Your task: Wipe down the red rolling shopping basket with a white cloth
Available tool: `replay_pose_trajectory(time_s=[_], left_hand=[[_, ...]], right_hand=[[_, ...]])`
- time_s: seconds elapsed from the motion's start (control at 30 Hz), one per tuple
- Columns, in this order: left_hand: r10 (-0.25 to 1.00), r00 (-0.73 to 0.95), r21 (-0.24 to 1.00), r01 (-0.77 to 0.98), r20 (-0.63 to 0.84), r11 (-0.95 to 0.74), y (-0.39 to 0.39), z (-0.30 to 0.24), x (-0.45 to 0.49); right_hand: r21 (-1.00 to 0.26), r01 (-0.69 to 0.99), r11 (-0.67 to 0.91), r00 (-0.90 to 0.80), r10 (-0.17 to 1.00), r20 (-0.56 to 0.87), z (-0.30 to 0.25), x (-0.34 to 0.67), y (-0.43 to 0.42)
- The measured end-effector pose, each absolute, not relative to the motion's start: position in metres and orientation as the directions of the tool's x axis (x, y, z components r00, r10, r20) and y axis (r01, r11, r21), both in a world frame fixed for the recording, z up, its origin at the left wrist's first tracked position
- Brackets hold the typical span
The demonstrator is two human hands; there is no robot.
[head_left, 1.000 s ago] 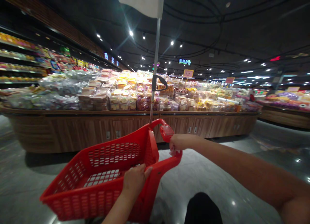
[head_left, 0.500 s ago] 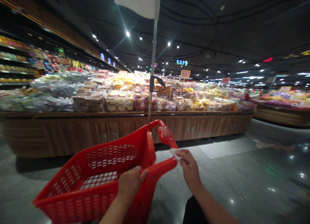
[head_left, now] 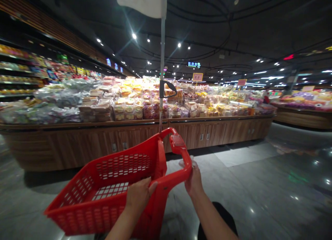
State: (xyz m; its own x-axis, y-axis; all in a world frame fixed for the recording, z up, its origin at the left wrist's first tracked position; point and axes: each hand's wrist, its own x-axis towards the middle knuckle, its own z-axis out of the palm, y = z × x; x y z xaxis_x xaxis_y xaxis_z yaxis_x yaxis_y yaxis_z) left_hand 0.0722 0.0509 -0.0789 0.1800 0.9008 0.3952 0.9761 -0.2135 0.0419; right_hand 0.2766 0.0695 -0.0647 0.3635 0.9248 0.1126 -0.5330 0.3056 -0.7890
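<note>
Two hands are in view, and both are applied to one red plastic shopping basket (head_left: pixel 103 212), which is carried low in front of the wearer with its open top facing upward. The grip of the left hand (head_left: pixel 138 196) is closed over the basket's near rim (head_left: pixel 155 186), by which the basket is apparently steadied. The grip of the right hand (head_left: pixel 194 183) is closed around the red handle rail (head_left: pixel 178 172) at the right corner. A pale scrap (head_left: pixel 185 161) is seen at the right fingers, partly hidden by the rail; it is possibly a tissue, though this cannot be confirmed from this view. No goods are seen in the basket.

One metal pole (head_left: pixel 162 70) rises from the basket's far end, fitted with one white flag (head_left: pixel 141 1) and one black hook (head_left: pixel 168 89), so that the flag is held high above the basket. Ahead, one long wood-fronted desk (head_left: pixel 77 146) carries packaged baked goods (head_left: pixel 135 106), heaped for display and marked by two raised yellow signs (head_left: pixel 197 77). Stocked shelves (head_left: pixel 18 70) are placed to the left, and a second display desk (head_left: pixel 303 117) to the right, all beyond reach of the hands
</note>
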Motion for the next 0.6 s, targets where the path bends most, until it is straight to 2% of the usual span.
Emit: replay_pose_trajectory(time_s=[0.13,0.27,0.4,0.53,0.6], left_hand=[[0.899,0.195,0.048,0.971,0.393,-0.232,0.051,-0.079,0.069],[0.884,0.233,0.032,0.963,0.405,-0.269,0.049,-0.083,0.062],[0.877,0.231,0.048,0.96,0.421,-0.276,0.048,-0.084,0.064],[0.878,0.219,0.066,0.96,0.425,-0.271,0.048,-0.082,0.068],[0.877,0.224,0.065,0.959,0.425,-0.276,0.049,-0.081,0.068]], right_hand=[[-0.701,-0.642,0.31,0.381,0.923,0.059,-0.086,0.257,0.039],[-0.655,-0.708,0.263,0.325,0.945,0.028,-0.074,0.265,0.045],[-0.684,-0.672,0.285,0.347,0.937,0.049,-0.061,0.271,0.055],[-0.727,-0.588,0.354,0.499,0.866,0.019,-0.077,0.269,0.035],[-0.751,-0.523,0.403,0.563,0.825,0.051,-0.086,0.274,0.026]])
